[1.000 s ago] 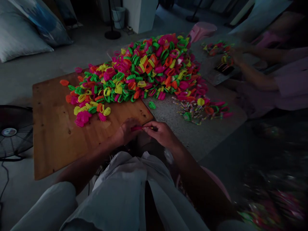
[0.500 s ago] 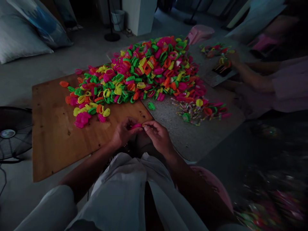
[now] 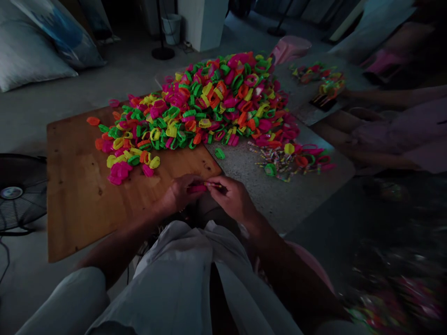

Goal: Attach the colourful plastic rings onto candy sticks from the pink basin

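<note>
My left hand (image 3: 177,193) is closed around a bright pink plastic toy watch (image 3: 197,189), held just past my lap at the near edge of the boards. Pinched between the thumb and fingers of my right hand (image 3: 234,197) is a thin patterned stick (image 3: 214,185), its left end touching or close to the pink piece. Fingers hide part of both things. Beyond the hands lies a big heap of pink, green, yellow and orange toy watches (image 3: 188,114). More patterned sticks (image 3: 275,160) lie loose to the right of it.
The heap spans a wooden board (image 3: 80,186) and a grey speckled board (image 3: 244,177). A fan (image 3: 14,193) stands at left, a pink tub (image 3: 314,263) by my right arm. At right a co-worker's arm (image 3: 380,97) reaches toward a small dark box (image 3: 323,103). A pink stool (image 3: 291,46) is behind.
More of the stick shows in my right hand, which has shifted slightly right and down. My left hand still holds the pink piece. The co-worker's arms have changed position.
</note>
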